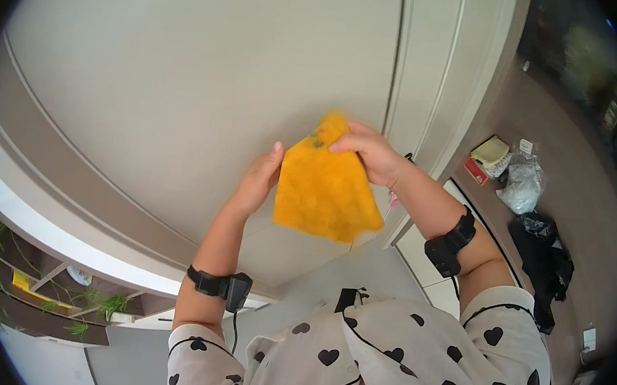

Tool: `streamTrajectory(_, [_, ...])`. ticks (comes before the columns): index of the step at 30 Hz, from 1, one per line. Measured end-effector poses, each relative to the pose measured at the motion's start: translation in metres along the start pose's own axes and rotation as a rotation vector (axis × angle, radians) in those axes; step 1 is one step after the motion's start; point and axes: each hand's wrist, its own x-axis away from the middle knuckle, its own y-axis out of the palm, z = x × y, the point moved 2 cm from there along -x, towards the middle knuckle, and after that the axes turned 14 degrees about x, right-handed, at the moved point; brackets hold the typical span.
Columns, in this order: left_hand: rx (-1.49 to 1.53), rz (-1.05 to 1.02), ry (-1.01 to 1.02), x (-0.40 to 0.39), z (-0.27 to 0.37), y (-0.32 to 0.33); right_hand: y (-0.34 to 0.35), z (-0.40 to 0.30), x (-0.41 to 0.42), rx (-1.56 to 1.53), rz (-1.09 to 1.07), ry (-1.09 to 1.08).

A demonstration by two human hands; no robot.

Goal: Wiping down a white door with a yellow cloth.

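A yellow cloth [325,194] with a small dark mark near its top hangs before a pale, smooth panel surface [198,73]. My right hand [370,151] pinches the cloth's upper part between thumb and fingers. At the cloth's left edge is my left hand [263,175], thumb up; its fingers are partly hidden behind the cloth, so whether they grip it cannot be told. The lower edge of the cloth hangs loose.
On a brown surface at the right lie a yellow-lidded container [491,152], a clear plastic bag [523,184] and a black plastic bag [542,257]. At lower left, green plants [111,303] stand on a shelf unit [153,305].
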Motion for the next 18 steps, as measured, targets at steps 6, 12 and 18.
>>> streamTrajectory(6, [-0.098,-0.148,0.044,-0.016,-0.020,0.063,-0.043,0.028,0.026,-0.008,0.023,-0.009])
streamTrajectory(12, [-0.150,-0.093,-0.198,-0.062,-0.048,0.108,-0.131,0.032,0.070,0.410,0.025,0.163])
streamTrajectory(18, [-0.316,-0.127,-0.236,-0.114,-0.065,0.167,-0.239,0.071,0.144,0.520,0.429,0.294])
